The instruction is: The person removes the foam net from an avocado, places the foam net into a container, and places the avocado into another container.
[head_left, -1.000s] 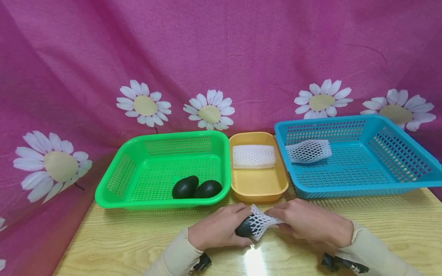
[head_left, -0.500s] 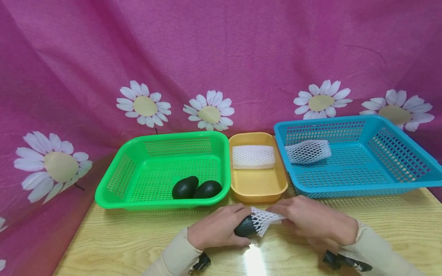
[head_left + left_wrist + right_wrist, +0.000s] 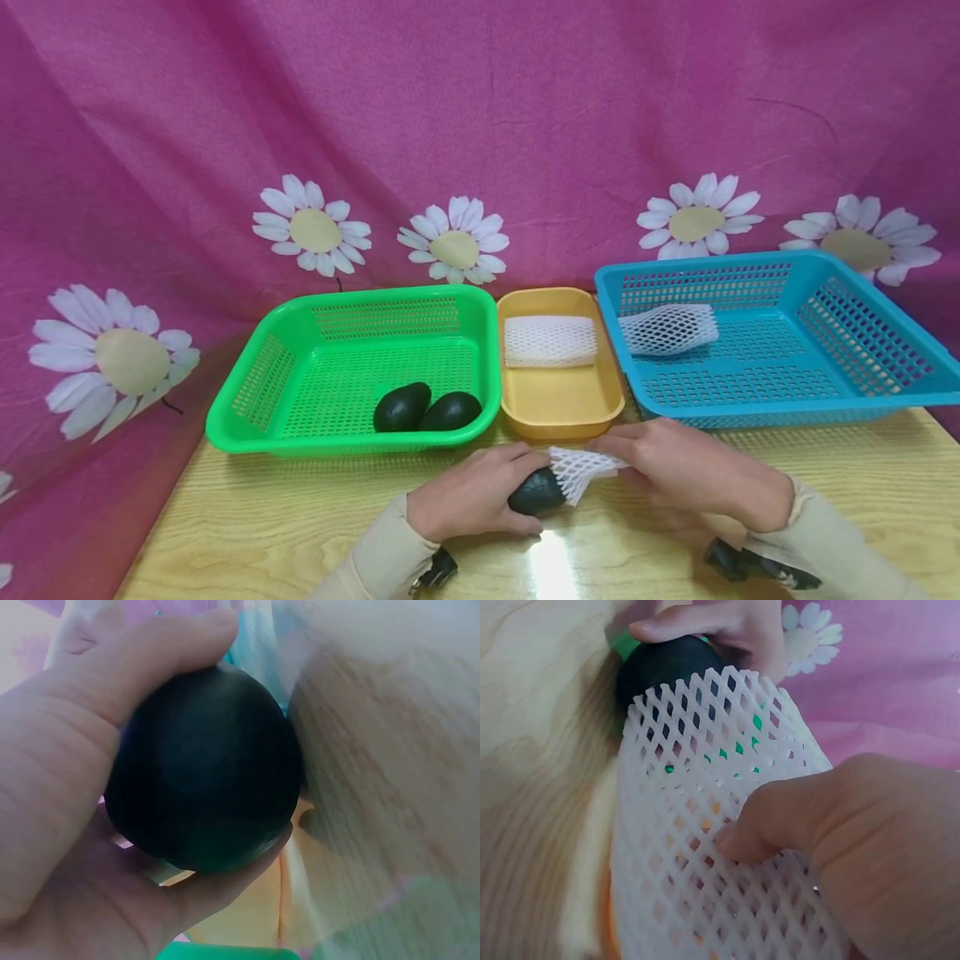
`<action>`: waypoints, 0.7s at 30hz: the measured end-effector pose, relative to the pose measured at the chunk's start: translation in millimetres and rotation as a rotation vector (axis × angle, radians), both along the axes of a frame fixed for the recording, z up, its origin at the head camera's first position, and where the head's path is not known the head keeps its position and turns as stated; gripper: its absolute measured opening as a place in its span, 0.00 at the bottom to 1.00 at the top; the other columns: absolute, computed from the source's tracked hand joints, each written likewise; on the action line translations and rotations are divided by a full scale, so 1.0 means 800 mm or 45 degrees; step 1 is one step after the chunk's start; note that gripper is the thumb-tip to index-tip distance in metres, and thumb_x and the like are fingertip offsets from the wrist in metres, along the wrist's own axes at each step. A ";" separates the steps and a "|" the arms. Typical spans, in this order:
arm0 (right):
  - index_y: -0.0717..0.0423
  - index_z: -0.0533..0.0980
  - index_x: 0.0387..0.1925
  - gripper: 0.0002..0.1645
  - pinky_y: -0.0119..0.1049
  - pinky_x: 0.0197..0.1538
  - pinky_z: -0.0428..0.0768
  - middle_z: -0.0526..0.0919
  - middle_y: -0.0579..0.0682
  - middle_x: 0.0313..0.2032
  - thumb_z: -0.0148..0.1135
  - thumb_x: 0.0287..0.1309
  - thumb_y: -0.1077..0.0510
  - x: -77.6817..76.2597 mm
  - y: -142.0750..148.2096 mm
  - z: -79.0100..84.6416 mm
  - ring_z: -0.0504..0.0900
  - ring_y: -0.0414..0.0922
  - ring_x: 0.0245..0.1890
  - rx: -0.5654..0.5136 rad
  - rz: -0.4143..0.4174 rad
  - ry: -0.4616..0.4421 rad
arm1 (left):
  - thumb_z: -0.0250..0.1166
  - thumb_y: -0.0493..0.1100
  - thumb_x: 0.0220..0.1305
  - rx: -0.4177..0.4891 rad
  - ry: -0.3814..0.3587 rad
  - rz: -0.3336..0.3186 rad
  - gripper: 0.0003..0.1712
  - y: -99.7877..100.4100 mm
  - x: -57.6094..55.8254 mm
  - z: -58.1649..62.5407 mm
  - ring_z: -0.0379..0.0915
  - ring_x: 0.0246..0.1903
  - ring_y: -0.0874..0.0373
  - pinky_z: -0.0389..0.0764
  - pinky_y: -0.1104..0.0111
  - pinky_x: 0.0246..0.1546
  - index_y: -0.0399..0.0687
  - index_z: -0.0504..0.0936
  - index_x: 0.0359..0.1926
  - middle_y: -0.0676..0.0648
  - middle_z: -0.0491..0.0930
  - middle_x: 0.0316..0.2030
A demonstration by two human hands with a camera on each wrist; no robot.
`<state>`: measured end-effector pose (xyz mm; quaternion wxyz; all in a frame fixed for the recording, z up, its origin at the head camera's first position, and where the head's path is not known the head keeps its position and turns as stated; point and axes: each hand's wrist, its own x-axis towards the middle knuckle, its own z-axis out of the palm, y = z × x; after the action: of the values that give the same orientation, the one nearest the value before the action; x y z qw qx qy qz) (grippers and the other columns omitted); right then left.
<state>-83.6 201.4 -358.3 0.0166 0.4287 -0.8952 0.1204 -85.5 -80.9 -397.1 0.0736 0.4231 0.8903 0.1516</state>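
In the head view I identify a left sleeve (image 3: 372,552) and a right sleeve (image 3: 831,537), both plain cream cloth, ending at the wrist. At the wrists I note a left fitting (image 3: 441,569) and a right fitting (image 3: 726,559), black, with small bright highlights. Both hands (image 3: 474,495) are bare.

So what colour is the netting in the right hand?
The netting is white, with diamond-shaped holes; it shows best in the right wrist view.

My avocado (image 3: 536,493) is near-black, my net (image 3: 579,471) white with diamond holes; one basket (image 3: 367,367) is green, another basket (image 3: 757,358) blue, the cloth (image 3: 480,100) magenta with white daisies (image 3: 453,248).
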 end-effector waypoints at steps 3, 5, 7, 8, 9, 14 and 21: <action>0.49 0.83 0.58 0.30 0.36 0.41 0.88 0.90 0.44 0.47 0.75 0.52 0.68 0.002 0.002 0.004 0.89 0.41 0.41 0.002 -0.003 0.040 | 0.77 0.58 0.58 -0.004 -0.002 0.001 0.39 0.000 0.000 0.001 0.79 0.50 0.65 0.80 0.74 0.54 0.54 0.75 0.67 0.52 0.81 0.57; 0.50 0.83 0.57 0.29 0.36 0.41 0.88 0.90 0.45 0.47 0.75 0.51 0.67 0.003 0.003 0.008 0.89 0.41 0.41 0.004 -0.008 0.058 | 0.77 0.58 0.57 -0.005 -0.010 0.003 0.39 0.001 0.000 0.000 0.79 0.51 0.65 0.80 0.74 0.55 0.54 0.75 0.68 0.52 0.81 0.57; 0.51 0.83 0.57 0.29 0.37 0.42 0.88 0.90 0.45 0.48 0.75 0.51 0.67 0.004 0.005 0.011 0.89 0.42 0.42 -0.001 -0.010 0.080 | 0.77 0.57 0.57 -0.008 -0.028 0.010 0.39 0.002 0.000 0.001 0.79 0.51 0.64 0.80 0.74 0.55 0.54 0.75 0.68 0.52 0.81 0.57; 0.51 0.82 0.57 0.29 0.38 0.42 0.88 0.90 0.45 0.48 0.75 0.51 0.67 0.005 0.006 0.012 0.89 0.42 0.42 -0.005 -0.013 0.090 | 0.77 0.57 0.57 -0.010 -0.036 0.014 0.39 0.002 0.000 0.001 0.79 0.52 0.64 0.80 0.74 0.56 0.54 0.75 0.68 0.52 0.81 0.57; 0.50 0.82 0.58 0.30 0.38 0.43 0.88 0.90 0.45 0.49 0.75 0.51 0.68 0.005 0.006 0.014 0.89 0.42 0.42 -0.009 -0.018 0.094 | 0.77 0.57 0.57 -0.009 -0.044 0.018 0.39 0.002 0.000 0.001 0.79 0.52 0.64 0.80 0.74 0.56 0.54 0.76 0.68 0.53 0.81 0.57; 0.47 0.81 0.59 0.33 0.39 0.43 0.88 0.90 0.44 0.51 0.73 0.51 0.69 0.005 0.011 0.021 0.90 0.43 0.42 -0.035 -0.033 0.108 | 0.78 0.56 0.56 0.000 -0.060 0.030 0.37 0.002 0.000 0.001 0.79 0.50 0.65 0.80 0.75 0.55 0.54 0.77 0.65 0.53 0.82 0.56; 0.49 0.82 0.57 0.30 0.40 0.43 0.89 0.90 0.44 0.48 0.73 0.50 0.69 0.005 0.015 0.027 0.90 0.42 0.40 -0.060 -0.035 0.167 | 0.78 0.56 0.55 0.000 -0.054 0.038 0.37 0.003 0.000 0.000 0.80 0.50 0.64 0.80 0.75 0.55 0.55 0.77 0.65 0.53 0.82 0.56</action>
<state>-79.6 213.2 -337.0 0.0871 0.4230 -0.8948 0.1129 -85.3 -78.8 -397.2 0.0903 0.4063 0.8948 0.1617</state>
